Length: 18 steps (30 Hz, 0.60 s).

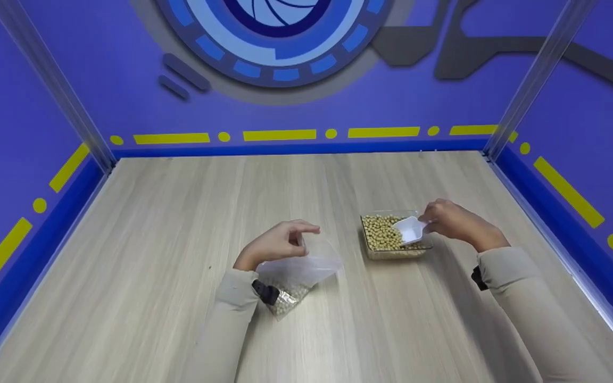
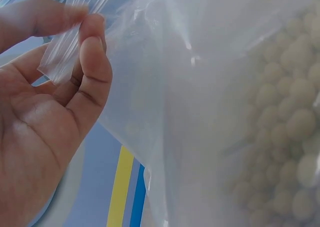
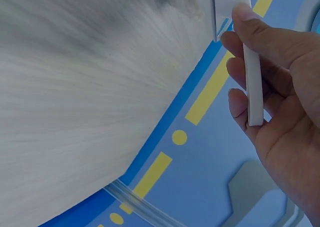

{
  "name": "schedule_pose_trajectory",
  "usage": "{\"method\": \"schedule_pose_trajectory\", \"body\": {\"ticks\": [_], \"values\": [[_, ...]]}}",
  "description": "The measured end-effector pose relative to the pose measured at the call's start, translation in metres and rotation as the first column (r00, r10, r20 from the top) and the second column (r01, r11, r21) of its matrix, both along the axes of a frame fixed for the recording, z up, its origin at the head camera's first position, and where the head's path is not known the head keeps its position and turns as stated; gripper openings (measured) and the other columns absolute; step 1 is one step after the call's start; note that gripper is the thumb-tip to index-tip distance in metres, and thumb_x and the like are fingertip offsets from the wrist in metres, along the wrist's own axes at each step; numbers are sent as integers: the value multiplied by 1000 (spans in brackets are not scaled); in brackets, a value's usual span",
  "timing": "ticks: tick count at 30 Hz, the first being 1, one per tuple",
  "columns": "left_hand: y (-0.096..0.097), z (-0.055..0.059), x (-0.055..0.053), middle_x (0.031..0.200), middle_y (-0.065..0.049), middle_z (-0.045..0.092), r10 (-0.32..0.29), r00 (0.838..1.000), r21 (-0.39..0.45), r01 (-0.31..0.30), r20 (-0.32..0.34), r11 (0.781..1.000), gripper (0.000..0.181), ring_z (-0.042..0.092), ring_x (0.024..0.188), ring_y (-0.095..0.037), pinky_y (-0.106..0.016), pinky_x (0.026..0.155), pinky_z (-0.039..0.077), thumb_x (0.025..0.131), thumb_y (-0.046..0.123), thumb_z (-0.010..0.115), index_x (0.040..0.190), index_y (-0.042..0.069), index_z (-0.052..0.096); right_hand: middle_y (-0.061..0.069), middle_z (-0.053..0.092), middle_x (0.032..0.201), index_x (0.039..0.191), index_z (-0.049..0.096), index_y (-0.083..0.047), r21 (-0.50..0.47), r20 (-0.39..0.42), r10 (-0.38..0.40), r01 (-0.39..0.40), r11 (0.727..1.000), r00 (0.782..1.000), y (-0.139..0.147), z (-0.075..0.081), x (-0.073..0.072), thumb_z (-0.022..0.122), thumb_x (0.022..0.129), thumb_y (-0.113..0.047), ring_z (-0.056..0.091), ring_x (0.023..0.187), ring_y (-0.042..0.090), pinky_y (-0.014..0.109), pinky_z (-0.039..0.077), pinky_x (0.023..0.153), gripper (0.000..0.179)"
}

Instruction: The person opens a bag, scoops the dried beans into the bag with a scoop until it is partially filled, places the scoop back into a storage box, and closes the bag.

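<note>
My left hand pinches the top edge of a clear zip bag. Soybeans fill the lower part of the bag; in the left wrist view the bag's zip strip lies between thumb and fingers. With my right hand I grip the handle of a white scoop. The scoop's front end is in the soybeans of a clear rectangular container, right of the bag. The right wrist view shows fingers and thumb around the white handle; the scoop's bowl is mostly cut off there.
Everything stands on a light wood-grain table. Blue panels with yellow marks close it off at the back and both sides. Metal posts rise at the back corners. A dark wrist strap partly covers the bag.
</note>
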<state>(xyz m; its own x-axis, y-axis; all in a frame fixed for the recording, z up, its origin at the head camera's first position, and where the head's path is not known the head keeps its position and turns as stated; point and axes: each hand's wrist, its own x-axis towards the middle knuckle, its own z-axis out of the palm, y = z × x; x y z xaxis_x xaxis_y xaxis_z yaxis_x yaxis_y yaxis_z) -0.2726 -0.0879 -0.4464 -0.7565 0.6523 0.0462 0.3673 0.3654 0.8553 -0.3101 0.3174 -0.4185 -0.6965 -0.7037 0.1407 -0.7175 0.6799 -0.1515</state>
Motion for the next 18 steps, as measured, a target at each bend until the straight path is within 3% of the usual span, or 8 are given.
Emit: {"method": "schedule_pose_trajectory", "body": {"ticks": [6, 18], "values": [[0, -1, 1, 134, -13, 55, 3, 1000, 2, -3, 5, 1000, 53, 54, 78, -9, -22, 69, 45, 86, -2, 60, 138, 3, 51, 16, 70, 82, 87, 74, 7, -43, -22, 23, -23, 999, 1000, -2, -8, -1, 77, 70, 8, 63, 75, 29, 42, 52, 66, 18], [0, -1, 2, 135, -13, 55, 0, 1000, 20, 0, 23, 1000, 53, 54, 76, -9, -22, 68, 44, 86, -1, 59, 138, 3, 51, 17, 70, 84, 89, 74, 8, -66, 59, -33, 37, 997, 998, -3, -12, 0, 75, 73, 7, 64, 77, 31, 44, 52, 68, 17]]}}
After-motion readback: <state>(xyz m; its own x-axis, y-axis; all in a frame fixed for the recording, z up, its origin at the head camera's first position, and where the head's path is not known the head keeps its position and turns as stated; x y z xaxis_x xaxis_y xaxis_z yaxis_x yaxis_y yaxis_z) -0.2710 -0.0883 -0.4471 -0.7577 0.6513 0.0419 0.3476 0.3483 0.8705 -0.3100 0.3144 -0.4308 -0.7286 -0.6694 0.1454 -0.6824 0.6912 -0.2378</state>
